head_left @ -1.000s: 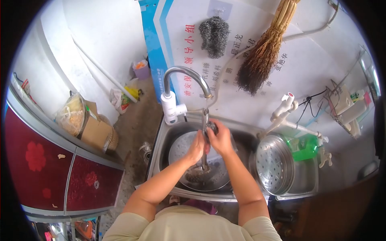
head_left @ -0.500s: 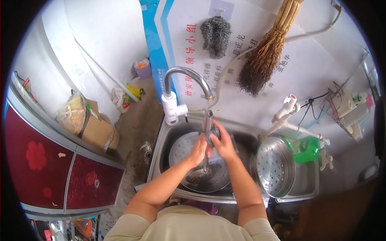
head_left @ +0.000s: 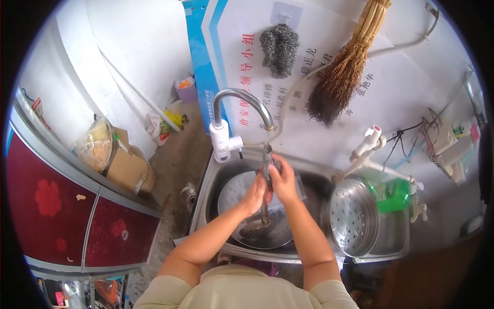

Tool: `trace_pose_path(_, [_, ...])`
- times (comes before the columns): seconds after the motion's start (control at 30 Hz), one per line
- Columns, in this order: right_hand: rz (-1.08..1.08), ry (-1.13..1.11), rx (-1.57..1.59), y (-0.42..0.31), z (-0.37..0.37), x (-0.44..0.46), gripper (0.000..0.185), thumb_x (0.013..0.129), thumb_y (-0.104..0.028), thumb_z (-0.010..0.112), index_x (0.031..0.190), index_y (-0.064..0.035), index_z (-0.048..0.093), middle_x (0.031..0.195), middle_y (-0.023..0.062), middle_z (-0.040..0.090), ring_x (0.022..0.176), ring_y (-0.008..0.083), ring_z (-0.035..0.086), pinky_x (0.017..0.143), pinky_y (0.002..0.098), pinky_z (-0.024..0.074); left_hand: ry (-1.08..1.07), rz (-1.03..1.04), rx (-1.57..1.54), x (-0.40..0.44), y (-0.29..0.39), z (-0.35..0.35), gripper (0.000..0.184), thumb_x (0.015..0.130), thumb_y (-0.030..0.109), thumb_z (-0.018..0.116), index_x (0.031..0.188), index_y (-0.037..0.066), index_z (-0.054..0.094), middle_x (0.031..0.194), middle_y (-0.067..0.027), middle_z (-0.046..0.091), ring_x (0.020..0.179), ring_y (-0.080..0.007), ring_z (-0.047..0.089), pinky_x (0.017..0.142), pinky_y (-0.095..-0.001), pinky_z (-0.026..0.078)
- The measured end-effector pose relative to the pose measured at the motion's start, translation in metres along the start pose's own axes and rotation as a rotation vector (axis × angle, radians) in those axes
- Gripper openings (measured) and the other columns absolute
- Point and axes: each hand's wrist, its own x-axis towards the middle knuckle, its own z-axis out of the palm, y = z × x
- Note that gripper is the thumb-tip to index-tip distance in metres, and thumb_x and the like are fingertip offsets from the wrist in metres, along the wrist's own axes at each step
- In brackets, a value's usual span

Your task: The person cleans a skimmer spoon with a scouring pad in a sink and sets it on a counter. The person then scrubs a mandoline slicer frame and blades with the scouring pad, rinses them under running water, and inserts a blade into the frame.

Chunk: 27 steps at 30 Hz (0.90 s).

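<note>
My left hand (head_left: 253, 196) is closed round the handle of a metal slotted ladle (head_left: 254, 227), whose round head hangs low over the sink. My right hand (head_left: 283, 180) is closed on a dark steel-wool scrubber (head_left: 275, 169), pressed against the same handle. Water from the curved faucet (head_left: 239, 95) runs onto the handle's upper end. Beneath both hands a large round metal lid or pan (head_left: 232, 193) lies in the sink basin.
A perforated steamer pot (head_left: 354, 216) stands at the sink's right, beside a green detergent bottle (head_left: 393, 195). A straw broom (head_left: 346, 72) and a steel-wool bundle (head_left: 280, 50) hang on the wall. A dark red cabinet (head_left: 67, 206) stands at left.
The ladle's head has swung slightly left and its face now shows. Both hands stay together on the handle, with the scrubber shifting a little along it. The view has moved slightly.
</note>
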Motion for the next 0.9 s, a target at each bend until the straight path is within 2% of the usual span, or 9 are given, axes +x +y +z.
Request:
trace_pose_path(0.03, [-0.030,0.036,-0.119,-0.001,0.000,0.002,0.021,0.088,-0.018,0.050,0.098,-0.0005,0.053,0.071,0.0047,0.059,0.060,0.0091,0.052,0.055,0.0243,0.0444,0.006,-0.007,-0.004,-0.001,-0.001,0.002,0.043,0.091,0.048,0.026,0.108,0.009,0.036,0.065,-0.0020,0.042,0.056,-0.0118,0.043,0.053,-0.0253,0.039])
trace_pose_path(0.17, [0.229,0.118,-0.008,-0.014,0.003,0.023,0.028,0.090,-0.026,0.045,0.082,-0.0010,0.054,0.065,0.0062,0.058,0.053,0.0123,0.053,0.052,0.0259,0.0439,0.002,-0.038,-0.014,-0.002,0.000,0.006,0.040,0.092,0.046,0.025,0.102,0.009,0.036,0.065,-0.0022,0.041,0.055,-0.0119,0.042,0.053,-0.0254,0.039])
trace_pose_path(0.3, [0.213,-0.167,0.169,-0.035,-0.008,0.035,0.022,0.089,-0.020,0.047,0.087,0.0012,0.055,0.071,0.0080,0.060,0.060,0.0137,0.056,0.058,0.0265,0.0461,-0.018,-0.055,-0.077,-0.005,-0.009,0.002,0.038,0.092,0.044,0.024,0.097,0.008,0.034,0.065,-0.0026,0.040,0.055,-0.0120,0.041,0.053,-0.0256,0.039])
trace_pose_path(0.4, [0.165,-0.403,-0.142,-0.075,-0.020,0.045,0.020,0.086,-0.014,0.049,0.094,0.0034,0.056,0.075,0.0095,0.061,0.066,0.0148,0.057,0.064,0.0263,0.0468,-0.071,-0.054,-0.009,-0.005,-0.013,-0.001,0.038,0.092,0.045,0.024,0.096,0.008,0.034,0.065,-0.0029,0.040,0.055,-0.0121,0.042,0.054,-0.0255,0.039])
trace_pose_path(0.43, [0.095,-0.526,-0.278,-0.088,-0.027,0.052,0.019,0.079,-0.009,0.055,0.094,0.0018,0.059,0.076,0.0083,0.063,0.069,0.0154,0.058,0.069,0.0271,0.0465,-0.085,-0.044,0.026,-0.006,-0.014,0.000,0.039,0.092,0.045,0.025,0.095,0.008,0.034,0.065,-0.0030,0.041,0.055,-0.0122,0.042,0.054,-0.0255,0.039])
trace_pose_path(0.53, [-0.002,-0.751,-0.741,-0.118,-0.032,0.070,0.019,0.072,-0.008,0.058,0.089,-0.0018,0.063,0.073,0.0075,0.062,0.069,0.0138,0.058,0.069,0.0275,0.0459,-0.111,-0.029,0.102,-0.007,-0.010,0.006,0.040,0.091,0.047,0.026,0.094,0.008,0.034,0.065,-0.0032,0.041,0.055,-0.0123,0.043,0.053,-0.0255,0.040])
trace_pose_path(0.67, [-0.190,-0.777,-1.215,-0.136,-0.021,0.069,0.013,0.064,-0.007,0.059,0.076,-0.0024,0.061,0.070,0.0153,0.061,0.067,0.0294,0.060,0.065,0.0364,0.0473,-0.100,-0.072,0.117,-0.007,-0.009,0.012,0.042,0.090,0.049,0.027,0.093,0.008,0.034,0.065,-0.0031,0.041,0.054,-0.0121,0.043,0.051,-0.0257,0.039])
trace_pose_path(0.77, [-0.530,-0.568,-1.423,-0.110,-0.025,0.058,0.011,0.063,-0.007,0.058,0.072,-0.0008,0.057,0.068,0.0183,0.059,0.065,0.0368,0.057,0.060,0.0404,0.0471,-0.074,-0.076,0.086,-0.006,-0.009,0.011,0.043,0.090,0.049,0.027,0.091,0.008,0.035,0.064,-0.0029,0.041,0.054,-0.0120,0.043,0.051,-0.0256,0.039])
trace_pose_path(0.9, [-0.573,-0.273,-1.153,-0.070,-0.029,0.049,0.008,0.071,-0.005,0.052,0.077,-0.0004,0.054,0.066,0.0215,0.056,0.063,0.0394,0.055,0.057,0.0441,0.0443,-0.004,-0.075,0.056,-0.006,-0.008,0.013,0.042,0.091,0.048,0.027,0.089,0.008,0.036,0.063,-0.0028,0.040,0.054,-0.0118,0.043,0.052,-0.0254,0.039])
